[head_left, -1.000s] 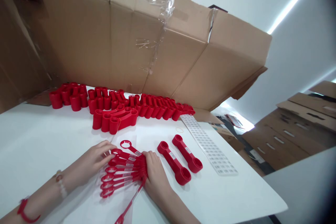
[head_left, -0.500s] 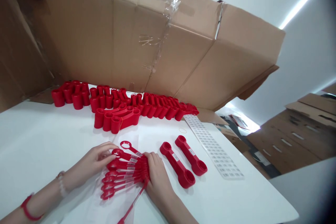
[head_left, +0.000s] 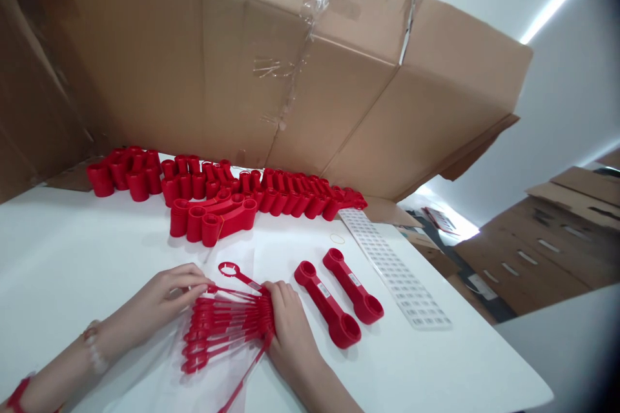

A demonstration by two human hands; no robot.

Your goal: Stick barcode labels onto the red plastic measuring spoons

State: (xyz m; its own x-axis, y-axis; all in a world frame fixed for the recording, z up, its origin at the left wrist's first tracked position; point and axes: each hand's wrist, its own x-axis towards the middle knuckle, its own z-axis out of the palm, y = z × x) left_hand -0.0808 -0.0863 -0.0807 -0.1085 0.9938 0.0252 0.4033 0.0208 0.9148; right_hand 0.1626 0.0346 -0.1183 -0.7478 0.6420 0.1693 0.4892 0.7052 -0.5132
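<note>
My right hand (head_left: pixel 289 316) is closed around the gathered ends of a fan of flat red ring-ended plastic strips (head_left: pixel 225 313), several of which bear small white labels. At the fan's left side, my left hand (head_left: pixel 177 290) pinches the ring end of one strip between thumb and fingers. A separate strip with an open ring (head_left: pixel 228 269) sticks out above the others, and another hangs down toward the front. Under the fan lies a clear plastic sheet or bag (head_left: pixel 194 390). Two thicker red double-ended pieces (head_left: pixel 332 303) with labels rest right of my right hand.
Rows of red double-ended pieces (head_left: pixel 290 200) stand along the back of the white table (head_left: pixel 436 374). A large cardboard box wall (head_left: pixel 252 90) rises behind them. On the right lies a sheet of printed labels (head_left: pixel 397 271), with a thin rubber band (head_left: pixel 338 239) nearby.
My left hand has shifted slightly left and tilted the strip it pinches, now seen edge-on. The fanned strips look turned more on edge. My right hand keeps its hold.
</note>
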